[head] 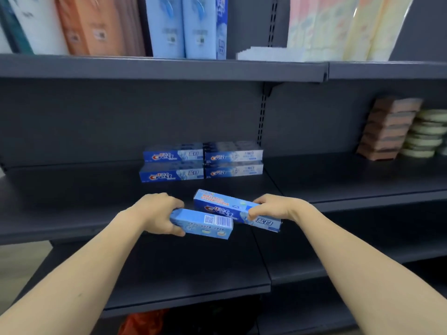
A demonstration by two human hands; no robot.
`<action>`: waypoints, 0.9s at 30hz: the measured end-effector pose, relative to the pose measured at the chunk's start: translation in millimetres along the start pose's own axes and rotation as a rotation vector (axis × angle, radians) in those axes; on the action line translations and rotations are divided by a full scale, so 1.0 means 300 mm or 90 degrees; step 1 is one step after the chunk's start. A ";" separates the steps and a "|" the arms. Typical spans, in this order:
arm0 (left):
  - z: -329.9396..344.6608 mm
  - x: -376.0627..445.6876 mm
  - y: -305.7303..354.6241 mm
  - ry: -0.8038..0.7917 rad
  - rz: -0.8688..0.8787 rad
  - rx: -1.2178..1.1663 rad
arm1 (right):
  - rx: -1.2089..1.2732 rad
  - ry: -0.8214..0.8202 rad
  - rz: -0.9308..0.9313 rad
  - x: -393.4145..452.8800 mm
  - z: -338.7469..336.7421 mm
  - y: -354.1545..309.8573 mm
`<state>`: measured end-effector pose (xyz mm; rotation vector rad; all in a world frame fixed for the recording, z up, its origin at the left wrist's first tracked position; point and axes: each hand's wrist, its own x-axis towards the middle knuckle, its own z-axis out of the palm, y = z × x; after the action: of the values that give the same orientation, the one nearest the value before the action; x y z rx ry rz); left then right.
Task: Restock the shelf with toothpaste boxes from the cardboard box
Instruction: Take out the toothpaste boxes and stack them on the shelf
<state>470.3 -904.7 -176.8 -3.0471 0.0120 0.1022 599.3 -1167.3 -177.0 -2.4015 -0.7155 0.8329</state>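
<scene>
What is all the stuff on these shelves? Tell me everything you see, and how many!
stacked toothpaste boxes: four, blue, two stacks of two at the back of the middle shelf
held toothpaste boxes: two, blue, one in each hand in front of the middle shelf
tall packs: several, white, orange and light blue, top shelf left
wrapped rolls: pale pink and yellow, count unclear, top shelf right
brown stack: one, middle shelf far right
pale round stack: one, right of the brown stack
shelves: dark grey, three levels seen
left hand: grips the box with the barcode
right hand: grips the other box
</scene>
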 end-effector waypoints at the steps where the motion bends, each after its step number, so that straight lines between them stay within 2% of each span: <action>1: -0.007 0.008 -0.016 0.023 -0.005 0.004 | -0.011 0.017 -0.011 0.014 -0.013 -0.017; 4: -0.008 0.033 -0.064 0.103 -0.021 0.033 | -0.044 0.058 -0.031 0.060 -0.042 -0.060; 7: 0.013 0.059 -0.109 0.139 -0.033 0.009 | -0.084 0.105 -0.064 0.118 -0.052 -0.094; 10: 0.036 0.080 -0.151 0.126 -0.049 0.006 | -0.131 0.121 -0.089 0.179 -0.054 -0.127; 15: 0.081 0.102 -0.203 0.080 -0.077 -0.009 | -0.155 0.080 -0.126 0.281 -0.026 -0.158; 22: 0.116 0.121 -0.223 0.083 -0.089 -0.039 | -0.166 0.063 -0.133 0.406 -0.007 -0.209; 27: 0.144 0.133 -0.228 0.088 -0.111 -0.031 | -0.222 0.095 -0.162 0.464 -0.004 -0.255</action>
<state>507.9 -832.8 -216.2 -3.0801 -0.2497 -0.1230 670.3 -1025.6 -187.4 -2.5626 -1.1543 0.4491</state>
